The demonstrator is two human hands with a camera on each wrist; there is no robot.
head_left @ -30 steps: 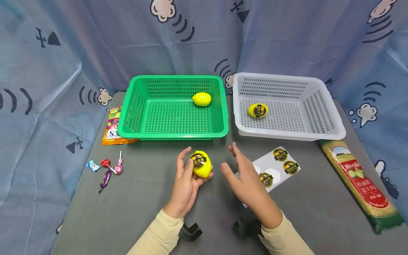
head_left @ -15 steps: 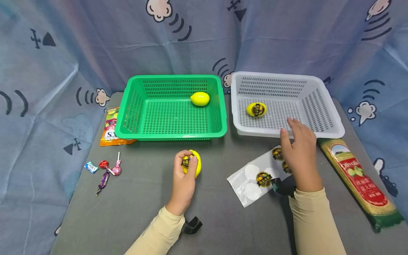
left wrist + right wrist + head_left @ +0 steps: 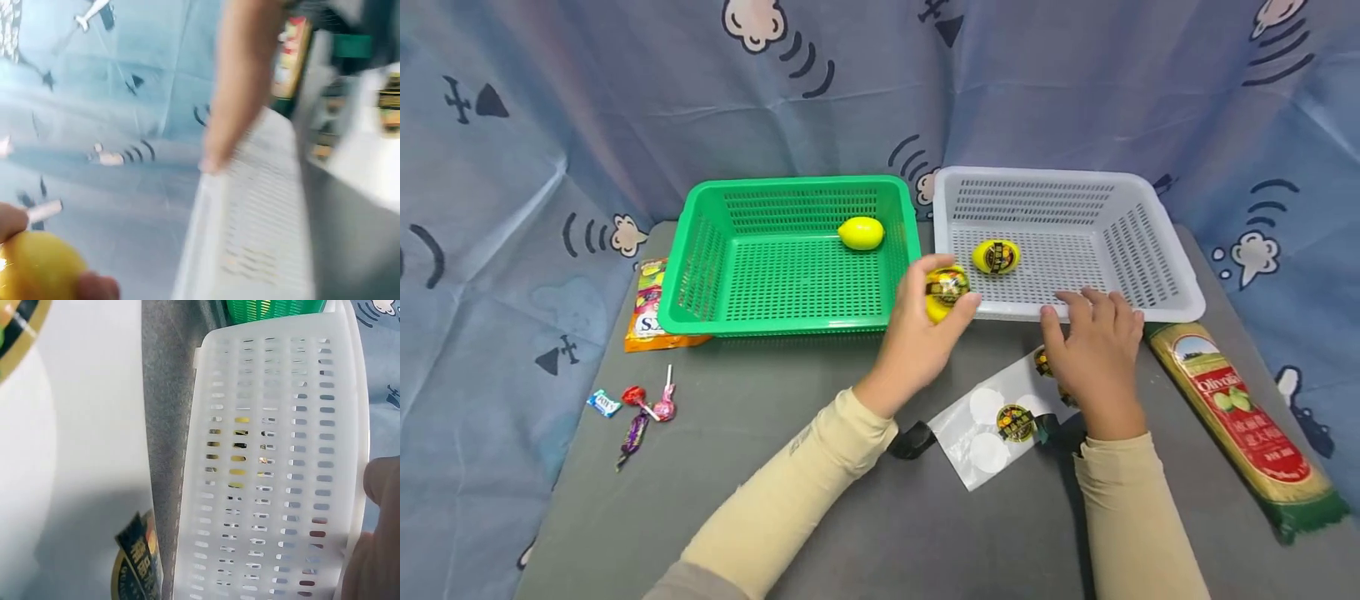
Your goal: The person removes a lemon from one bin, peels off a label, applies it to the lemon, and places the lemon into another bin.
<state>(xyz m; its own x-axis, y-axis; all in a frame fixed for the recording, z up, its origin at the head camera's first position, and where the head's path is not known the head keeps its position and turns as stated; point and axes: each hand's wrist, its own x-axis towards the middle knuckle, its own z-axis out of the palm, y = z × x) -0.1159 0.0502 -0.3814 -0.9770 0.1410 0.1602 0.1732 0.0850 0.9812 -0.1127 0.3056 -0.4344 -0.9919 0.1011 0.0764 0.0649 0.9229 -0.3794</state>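
Observation:
My left hand (image 3: 913,346) grips a yellow lemon (image 3: 947,302) bearing a black-and-gold sticker, by the front left corner of the white basket (image 3: 1015,312). The left wrist view, blurred, has this lemon (image 3: 44,269) between fingertips at lower left. With fingers extended, my right hand (image 3: 1093,362) rests at the basket's front rim; the right wrist view has part of that hand (image 3: 378,544) right at the rim. Inside the white basket lies another stickered lemon (image 3: 996,257). The green basket (image 3: 790,325) holds a plain lemon (image 3: 861,233).
A sheet of round stickers (image 3: 962,442) lies before the white basket, partly under the right hand. A long Olivoilà packet (image 3: 1247,417) is at right. At left are an orange candy bag (image 3: 647,312), lollipops (image 3: 664,408) and wrapped sweets (image 3: 634,437). A patterned curtain (image 3: 850,92) hangs behind.
My left hand has carried the stickered lemon from the table's middle up and right to the white basket. My right hand has moved right from beside the lemon to the basket's front rim.

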